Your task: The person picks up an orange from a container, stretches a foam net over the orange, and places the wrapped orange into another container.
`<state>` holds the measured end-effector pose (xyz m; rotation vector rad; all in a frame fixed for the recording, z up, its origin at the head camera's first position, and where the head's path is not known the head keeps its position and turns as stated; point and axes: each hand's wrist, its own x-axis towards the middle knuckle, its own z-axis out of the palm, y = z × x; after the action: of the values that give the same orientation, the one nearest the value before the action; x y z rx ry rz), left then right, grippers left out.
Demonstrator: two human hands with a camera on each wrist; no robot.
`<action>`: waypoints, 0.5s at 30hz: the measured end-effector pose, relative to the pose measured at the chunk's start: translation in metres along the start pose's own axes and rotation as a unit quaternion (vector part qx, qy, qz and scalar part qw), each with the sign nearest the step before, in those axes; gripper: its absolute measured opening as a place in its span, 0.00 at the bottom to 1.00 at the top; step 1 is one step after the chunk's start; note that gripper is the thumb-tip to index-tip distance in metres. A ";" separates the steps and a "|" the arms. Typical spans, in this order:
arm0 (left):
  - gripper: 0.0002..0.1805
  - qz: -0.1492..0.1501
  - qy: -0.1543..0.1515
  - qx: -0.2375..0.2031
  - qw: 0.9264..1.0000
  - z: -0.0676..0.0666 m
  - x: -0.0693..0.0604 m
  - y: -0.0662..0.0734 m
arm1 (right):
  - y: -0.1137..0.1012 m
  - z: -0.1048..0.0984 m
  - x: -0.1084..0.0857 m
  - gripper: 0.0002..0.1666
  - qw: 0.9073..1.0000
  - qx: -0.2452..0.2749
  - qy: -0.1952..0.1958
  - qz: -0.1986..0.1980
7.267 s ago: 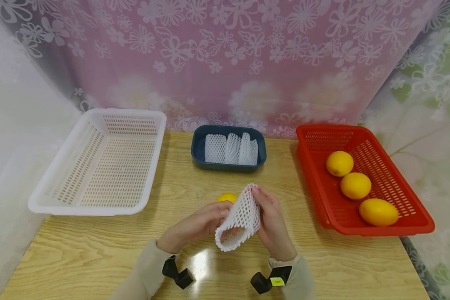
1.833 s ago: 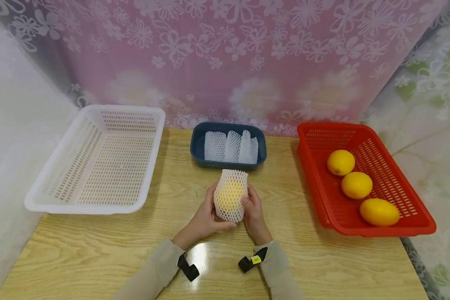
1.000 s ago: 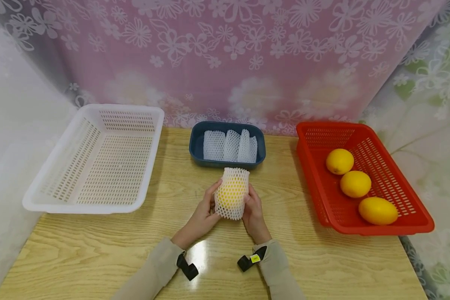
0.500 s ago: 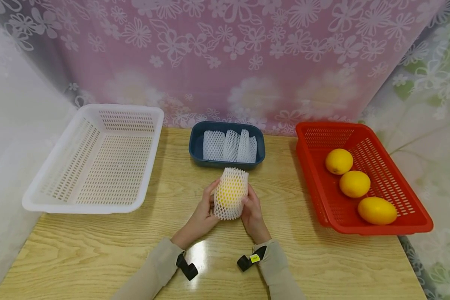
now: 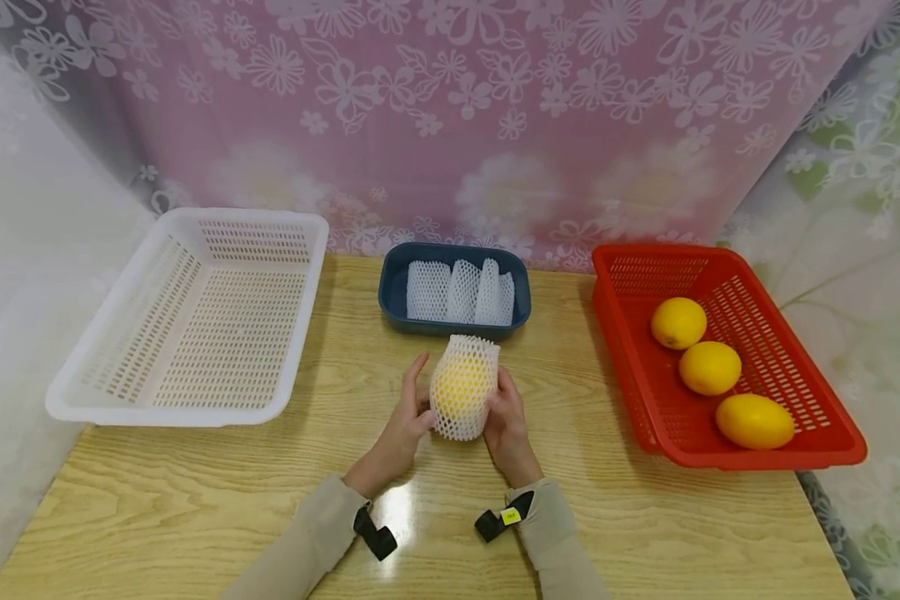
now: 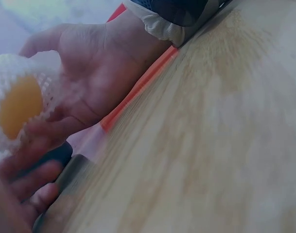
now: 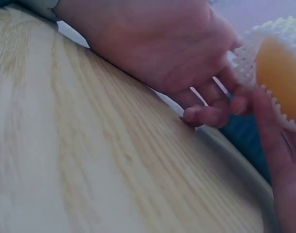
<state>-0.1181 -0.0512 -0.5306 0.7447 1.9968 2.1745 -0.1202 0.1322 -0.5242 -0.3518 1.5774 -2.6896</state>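
A lemon (image 5: pixel 465 385) sits inside a white foam net sleeve (image 5: pixel 472 343), held above the table; its yellow end shows bare at the sleeve's lower opening in the left wrist view. My right hand (image 5: pixel 507 421) grips the sleeved lemon from the right, thumb on the near side. To the left of it, my left hand (image 5: pixel 397 425) has its thumb and index finger spread off the net. The other left fingers reach toward the sleeve's underside, and whether they touch it is hard to tell. In the right wrist view, the left hand (image 7: pixel 157 46) appears opposite, fingertips close to the sleeve.
Behind the hands stands a dark blue tray (image 5: pixel 457 328) with several folded foam net sleeves (image 5: pixel 461 292). A red basket (image 5: pixel 765 460) with three lemons (image 5: pixel 710 368) is on the right. On the left is a white basket (image 5: pixel 187 417). All stand on a wooden table (image 5: pixel 217 500).
Seconds ago the sleeve was apart from the lemon; now it surrounds it. Within the last half second, my left thumb and index finger have come off the net, while the right hand keeps its grip.
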 end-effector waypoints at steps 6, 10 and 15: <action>0.45 0.012 0.037 -0.001 0.999 0.001 0.001 -0.001 | 0.001 -0.001 0.000 0.28 0.999 -0.024 -0.023 -0.012; 0.43 0.015 -0.010 0.007 1.000 0.002 0.001 -0.001 | 0.003 -0.002 0.000 0.31 0.997 -0.036 -0.054 -0.035; 0.46 0.018 -0.027 0.034 0.999 0.003 0.000 -0.001 | 0.003 -0.001 0.000 0.36 0.996 -0.023 -0.081 -0.034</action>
<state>-0.1175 -0.0486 -0.5318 0.8449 2.0545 2.0910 -0.1207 0.1312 -0.5273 -0.6189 1.6113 -2.5990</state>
